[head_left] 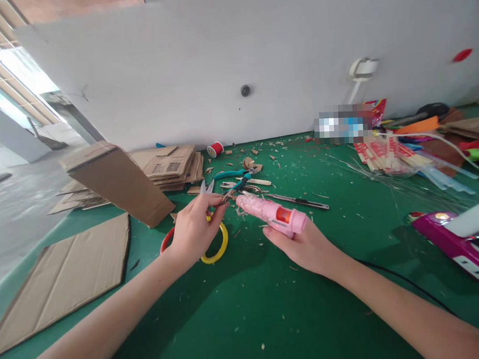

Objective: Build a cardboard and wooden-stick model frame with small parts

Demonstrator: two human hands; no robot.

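Note:
My right hand (304,245) is wrapped round a pink hot glue gun (264,210), its nozzle pointing left. Close to that nozzle, my left hand (196,228) pinches a small brownish piece (226,196) between thumb and fingers; its kind is too small to make out. Under and behind the left hand lie scissors with a yellow and a red handle loop (225,243), partly covered by the hand. Just beyond the fingertips are teal-handled pliers (243,181) and a craft knife (299,201).
A cardboard box (117,178) leans beside stacked cardboard (172,166) at the left, with a flat cardboard sheet (81,263) nearer. A red thread spool (215,149) stands by the wall. Right are bundled sticks (388,153), thin wires and a magenta device (454,245). Scraps litter the green table (244,315).

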